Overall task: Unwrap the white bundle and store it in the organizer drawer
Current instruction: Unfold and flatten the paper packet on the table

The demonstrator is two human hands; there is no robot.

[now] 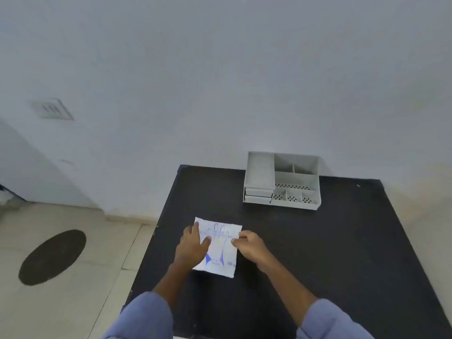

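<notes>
We had the white bundle [218, 248] lying flat on the black counter [318, 253], near its front-left part and well apart from the grey organizer [282, 180], which stood at the back edge against the wall. The bundle looked to us like a thin printed packet, white with blue outline markings and lettering too blurred to read.

Our left hand [192, 245] lay spread over the packet's left side, palm down and thumb across the print, pressing it to the counter rather than gripping it. Our right hand [248, 244] had its fingers curled at the right edge, pinching what seemed to be that edge, though we could not tell how firmly.

We judged the packet light, limp and slick, likely to slide on the smooth counter if pulled one-handed, so holding one side down made sense. The best hold seemed to be the free edge or a corner, peeling outward gently, since thin wrap tears unevenly.

The organizer's stacked drawers [259, 195] on its left side looked closed, so one would need opening first.
</notes>
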